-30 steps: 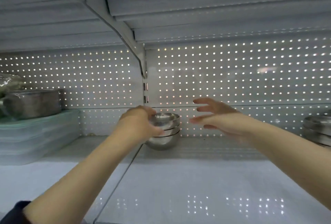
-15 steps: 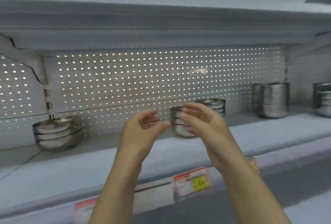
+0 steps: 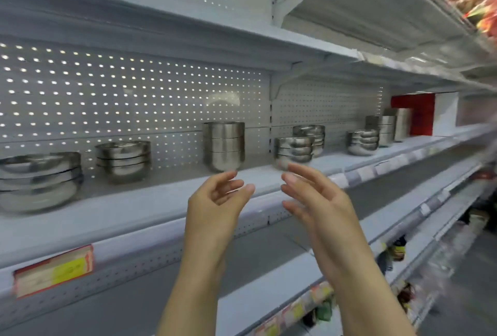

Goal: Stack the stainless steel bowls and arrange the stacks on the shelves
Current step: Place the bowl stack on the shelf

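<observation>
Several stacks of stainless steel bowls stand along one white shelf (image 3: 150, 209). From the left: a wide stack (image 3: 37, 179), a second stack (image 3: 123, 161), a tall straight-sided stack (image 3: 224, 146), a low stack (image 3: 294, 151) with another stack (image 3: 309, 136) behind it, and more stacks (image 3: 363, 142) further right. My left hand (image 3: 217, 201) and my right hand (image 3: 314, 195) are raised in front of the shelf edge, palms facing each other, fingers relaxed, holding nothing. Both hands are below and in front of the tall stack and the low stack, touching neither.
A perforated back panel (image 3: 134, 99) runs behind the bowls. A red box (image 3: 419, 112) and a white box (image 3: 445, 113) stand at the far right of the shelf. Price labels (image 3: 53, 268) line the shelf edge. Lower shelves (image 3: 336, 268) and an upper shelf (image 3: 161, 37) frame the space.
My left hand let go of the bowl stack and both hands drew back out of the shelf. The view swung right, bringing more stacks into sight.
</observation>
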Motion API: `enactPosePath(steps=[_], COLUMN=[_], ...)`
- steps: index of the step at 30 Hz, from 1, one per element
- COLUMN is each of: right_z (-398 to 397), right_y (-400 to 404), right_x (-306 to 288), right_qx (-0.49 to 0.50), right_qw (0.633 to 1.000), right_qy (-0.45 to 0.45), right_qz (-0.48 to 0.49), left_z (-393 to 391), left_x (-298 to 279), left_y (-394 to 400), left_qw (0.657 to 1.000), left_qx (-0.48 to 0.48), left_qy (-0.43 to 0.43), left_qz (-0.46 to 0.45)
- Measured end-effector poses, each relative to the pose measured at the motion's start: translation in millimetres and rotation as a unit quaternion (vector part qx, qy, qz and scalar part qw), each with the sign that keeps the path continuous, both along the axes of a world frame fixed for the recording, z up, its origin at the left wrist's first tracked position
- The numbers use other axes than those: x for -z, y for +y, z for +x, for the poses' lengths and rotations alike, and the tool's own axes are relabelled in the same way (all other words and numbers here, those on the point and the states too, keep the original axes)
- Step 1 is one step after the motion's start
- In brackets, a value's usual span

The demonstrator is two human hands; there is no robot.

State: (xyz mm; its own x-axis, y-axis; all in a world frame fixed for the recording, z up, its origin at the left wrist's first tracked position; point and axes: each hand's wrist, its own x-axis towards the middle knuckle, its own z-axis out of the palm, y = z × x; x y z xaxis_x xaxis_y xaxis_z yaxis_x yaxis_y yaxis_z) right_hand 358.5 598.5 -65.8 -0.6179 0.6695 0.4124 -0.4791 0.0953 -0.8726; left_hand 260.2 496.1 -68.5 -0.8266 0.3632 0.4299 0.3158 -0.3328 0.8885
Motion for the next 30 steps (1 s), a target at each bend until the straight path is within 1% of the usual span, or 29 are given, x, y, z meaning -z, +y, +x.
enactPosePath(steps=[3,7,13,18,22,30], right_z=[21.0,44.1,49.2,35.5,28.0,20.4], right_y=[41.5,107.9,208.2,304.4,376.5,515.8], right_x=[7.9,14.5,18.1,6.9,-2.7,-1.1], right_qx=[0.029,0.066,0.093,0.11,0.116,0.106], right_qw=[0.999,0.997,0.995,0.993,0.993,0.993], right_qy=[-0.012,0.001,0.018,0.008,0.02,0.038], right_qz=[-0.026,-0.047,-0.042,-0.031,-0.018,-0.041], left_z=[13.5,28.5,38.4,24.2,15.0,12.4], left_x=[3.2,5.7,18.1,11.3,1.2,-2.8], left_y=[51.5,131.8,246.5,344.0,415.5,553.1], left_qw=[0.999,0.996,0.988,0.985,0.982,0.984], left_qx=[0.035,0.093,0.15,0.164,0.178,0.171], left_qy=[-0.012,-0.008,-0.023,-0.03,-0.019,-0.001], left_qz=[0.009,0.014,0.021,0.047,0.053,0.039])
